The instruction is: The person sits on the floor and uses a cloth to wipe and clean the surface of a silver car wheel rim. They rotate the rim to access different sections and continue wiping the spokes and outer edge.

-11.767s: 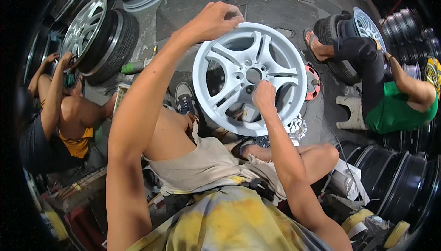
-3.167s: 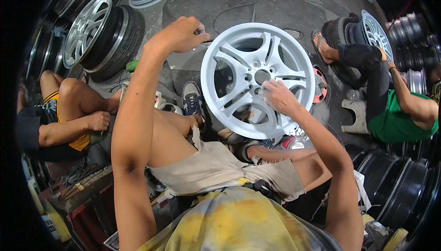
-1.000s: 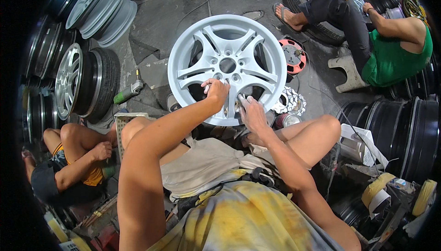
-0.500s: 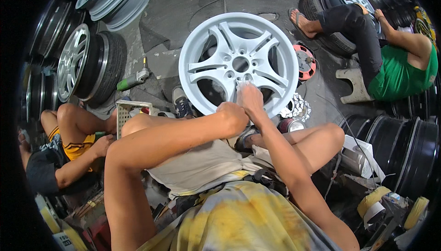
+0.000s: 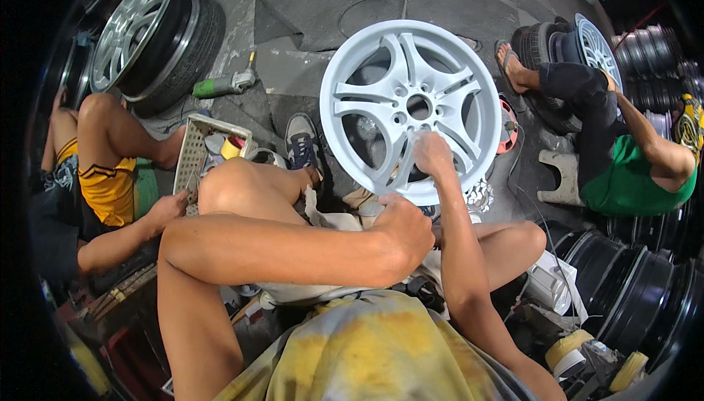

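Note:
A pale grey-white alloy wheel rim [image 5: 334, 118] with paired spokes leans before me, its face toward me. My right hand [image 5: 434, 156] rests on the lower spokes below the hub, fingers pressed together. Whitish material shows at its fingertips, too small to name. My left hand [image 5: 403, 226] is closed just below the rim's lower edge, fingers curled inward; what it holds, if anything, is hidden.
A pale crate [image 5: 192, 153] with small items and a green angle grinder [image 5: 220, 85] lie left. People work at left and right, the right one [image 5: 642, 173] in green. Wheels [image 5: 136, 34] and dark rims [image 5: 623, 276] surround me. An orange reel [image 5: 507, 126] sits behind the rim.
The view has swung, so the rim sits farther right. My left hand has come back toward me, away from the rim's lower edge. The right hand stays by the lower spokes.

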A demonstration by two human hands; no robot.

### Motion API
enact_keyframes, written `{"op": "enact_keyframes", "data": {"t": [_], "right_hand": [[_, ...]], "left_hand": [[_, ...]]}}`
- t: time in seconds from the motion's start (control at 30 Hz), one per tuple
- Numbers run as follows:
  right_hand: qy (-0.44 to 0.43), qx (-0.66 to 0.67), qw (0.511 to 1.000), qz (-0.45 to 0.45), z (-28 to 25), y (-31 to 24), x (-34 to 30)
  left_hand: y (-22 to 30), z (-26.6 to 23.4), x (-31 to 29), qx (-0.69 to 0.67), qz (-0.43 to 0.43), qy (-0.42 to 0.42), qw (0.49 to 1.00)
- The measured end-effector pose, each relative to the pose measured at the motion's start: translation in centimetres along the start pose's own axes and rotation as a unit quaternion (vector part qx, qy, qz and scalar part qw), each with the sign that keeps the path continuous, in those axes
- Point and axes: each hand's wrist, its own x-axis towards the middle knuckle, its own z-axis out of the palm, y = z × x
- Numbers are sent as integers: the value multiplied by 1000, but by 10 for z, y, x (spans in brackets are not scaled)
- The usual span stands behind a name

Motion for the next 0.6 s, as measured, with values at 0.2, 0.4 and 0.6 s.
{"op": "enact_keyframes", "data": {"t": [0.2,0.4,0.6], "right_hand": [[14,32,999,40,16,-2,16],[-51,-22,988,-141,11,34,40],[145,78,986,-17,34,7,25]], "left_hand": [[-1,-12,-3,-13,-10,-25,1000],[10,-17,-14,13,4,17,1000],[7,-23,-17,40,11,33,999]]}}
